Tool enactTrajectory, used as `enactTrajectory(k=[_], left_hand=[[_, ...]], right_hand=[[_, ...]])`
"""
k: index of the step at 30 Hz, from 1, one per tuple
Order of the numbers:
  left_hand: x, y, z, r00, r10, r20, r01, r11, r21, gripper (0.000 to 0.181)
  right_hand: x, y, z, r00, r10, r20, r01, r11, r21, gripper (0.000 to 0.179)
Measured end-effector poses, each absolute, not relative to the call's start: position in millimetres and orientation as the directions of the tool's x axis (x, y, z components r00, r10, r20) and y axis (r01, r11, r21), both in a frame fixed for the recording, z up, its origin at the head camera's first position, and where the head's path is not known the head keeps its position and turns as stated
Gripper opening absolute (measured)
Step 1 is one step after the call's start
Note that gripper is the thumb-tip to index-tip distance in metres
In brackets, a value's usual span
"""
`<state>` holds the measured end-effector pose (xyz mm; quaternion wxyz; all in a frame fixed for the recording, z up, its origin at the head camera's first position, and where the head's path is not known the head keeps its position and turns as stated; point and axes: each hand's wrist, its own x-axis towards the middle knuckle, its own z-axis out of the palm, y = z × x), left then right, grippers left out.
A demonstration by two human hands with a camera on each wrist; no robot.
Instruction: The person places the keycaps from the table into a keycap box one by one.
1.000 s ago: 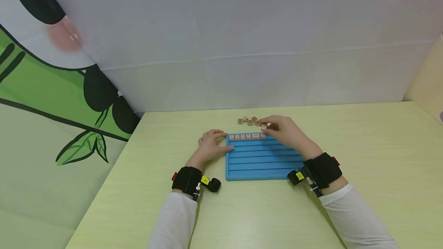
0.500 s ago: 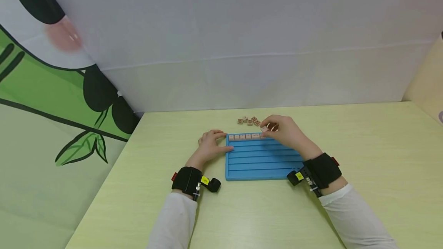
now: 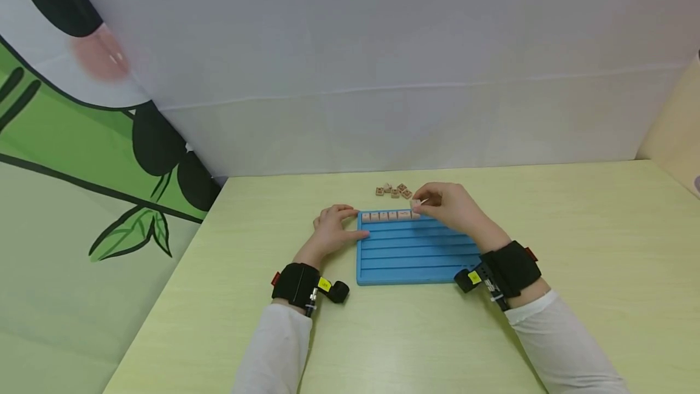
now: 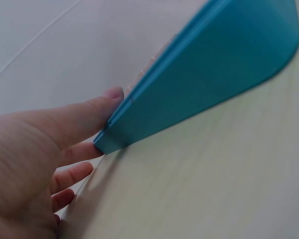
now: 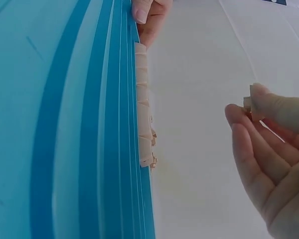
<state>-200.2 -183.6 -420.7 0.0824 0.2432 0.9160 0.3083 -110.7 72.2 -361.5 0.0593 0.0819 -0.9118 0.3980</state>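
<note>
A ridged blue board (image 3: 415, 254) lies on the table, with a row of small beige tiles (image 3: 388, 216) standing along its top groove. In the left wrist view, my left hand (image 4: 45, 144) grips the board's far left corner, thumb on the rim and index finger at the edge behind it. My right hand (image 3: 451, 205) is raised just above the board's top edge. Between thumb and fingertips it pinches one small beige tile (image 5: 254, 102), which shows a short stub on one side in the right wrist view. The tile's face cannot be made out.
Several loose beige tiles (image 3: 395, 193) lie on the table (image 3: 273, 345) behind the board. Beyond them a pale cloth backdrop (image 3: 383, 126) rises from the table's far edge. A printed cartoon cloth (image 3: 137, 199) hangs at the left.
My right hand has turned the pinched tile between its fingertips while staying near the board's top edge. My left hand and the board have not moved.
</note>
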Motion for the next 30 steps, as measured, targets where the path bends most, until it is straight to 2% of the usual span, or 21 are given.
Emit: enactTrajectory(k=[11, 19, 25, 30], left_hand=[[-200, -184, -419, -0.868, 0.496, -0.005, 0.397, 0.7, 0.594, 0.062], [-201, -180, -418, -0.874, 0.485, -0.006, 0.392, 0.713, 0.582, 0.063], [-203, -178, -419, -0.875, 0.483, -0.009, 0.385, 0.709, 0.59, 0.062], [-204, -176, -421, -0.882, 0.472, -0.009, 0.377, 0.716, 0.587, 0.062]], right_hand=[[-109, 76, -361, -0.96, -0.11, 0.256, -0.256, 0.71, -0.656, 0.02], [-124, 85, -354, -0.959, -0.198, 0.203, -0.279, 0.775, -0.567, 0.017], [-138, 92, -351, -0.959, -0.251, 0.133, -0.284, 0.847, -0.449, 0.015], [-144, 94, -352, -0.956, -0.283, 0.082, -0.293, 0.883, -0.368, 0.006]])
